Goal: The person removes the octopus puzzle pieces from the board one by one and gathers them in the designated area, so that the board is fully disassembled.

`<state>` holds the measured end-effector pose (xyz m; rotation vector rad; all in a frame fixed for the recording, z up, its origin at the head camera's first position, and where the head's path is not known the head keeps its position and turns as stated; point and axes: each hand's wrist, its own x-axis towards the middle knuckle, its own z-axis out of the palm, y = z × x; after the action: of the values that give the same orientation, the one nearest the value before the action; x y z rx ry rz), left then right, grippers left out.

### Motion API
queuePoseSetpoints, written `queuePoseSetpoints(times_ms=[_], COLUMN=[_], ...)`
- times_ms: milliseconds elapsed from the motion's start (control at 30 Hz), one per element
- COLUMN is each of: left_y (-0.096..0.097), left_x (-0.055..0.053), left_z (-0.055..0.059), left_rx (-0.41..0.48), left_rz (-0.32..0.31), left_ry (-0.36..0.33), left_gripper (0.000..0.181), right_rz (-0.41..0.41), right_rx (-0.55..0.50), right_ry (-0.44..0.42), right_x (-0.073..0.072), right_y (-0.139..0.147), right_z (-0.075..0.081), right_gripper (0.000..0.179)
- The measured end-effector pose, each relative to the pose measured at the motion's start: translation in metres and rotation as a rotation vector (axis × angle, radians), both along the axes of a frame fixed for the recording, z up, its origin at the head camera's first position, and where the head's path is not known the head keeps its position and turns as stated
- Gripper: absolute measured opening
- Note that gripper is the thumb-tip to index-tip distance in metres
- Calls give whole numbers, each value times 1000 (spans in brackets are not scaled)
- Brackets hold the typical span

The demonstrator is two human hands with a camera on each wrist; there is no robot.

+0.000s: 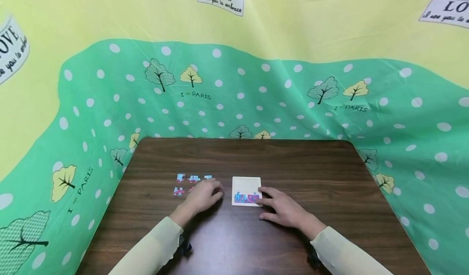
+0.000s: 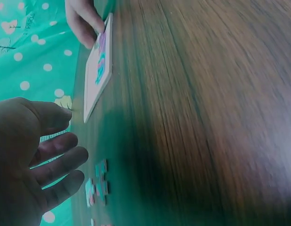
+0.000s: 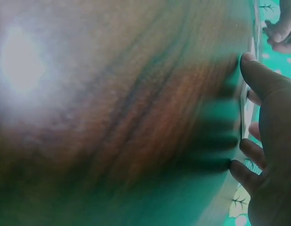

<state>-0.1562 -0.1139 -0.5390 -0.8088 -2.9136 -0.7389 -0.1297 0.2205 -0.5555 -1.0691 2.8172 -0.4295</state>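
A white puzzle tray [image 1: 246, 184] lies on the table, its lower part filled with a strip of pink, blue and purple puzzle pieces [image 1: 244, 198]. My right hand [image 1: 286, 208] rests at the tray's right edge, fingers spread, with fingertips on its rim and over the nearest piece. My left hand [image 1: 202, 194] hovers left of the tray, beside the loose puzzle pieces [image 1: 178, 191], and covers some of them from the head camera. In the left wrist view its fingers [image 2: 65, 162] are loosely bent, with nothing between them.
More loose pieces [image 1: 193, 179] lie in two rows at the left on the dark wooden table [image 1: 293, 161]. A green and yellow printed cloth [image 1: 256, 91] hangs behind the table and along both sides. Dark wrist cameras [image 1: 184, 246] sit under both cuffs.
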Motion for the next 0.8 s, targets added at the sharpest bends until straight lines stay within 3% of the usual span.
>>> queuePoseSetpoints(times_ms=[233, 500, 800], left_y=[17, 38, 47], left_x=[-2, -3, -10], left_z=[3, 0, -7], left_rx=[-18, -116, -198], left_rz=[-51, -88, -93], left_ry=[-17, -55, -14], left_gripper=[13, 29, 33], right_rz=[69, 107, 121], right_rx=[-33, 2, 3], right_ry=[87, 69, 67], right_x=[-6, -7, -6], right_y=[-10, -25, -28], right_z=[3, 0, -2], right_gripper=[57, 55, 55])
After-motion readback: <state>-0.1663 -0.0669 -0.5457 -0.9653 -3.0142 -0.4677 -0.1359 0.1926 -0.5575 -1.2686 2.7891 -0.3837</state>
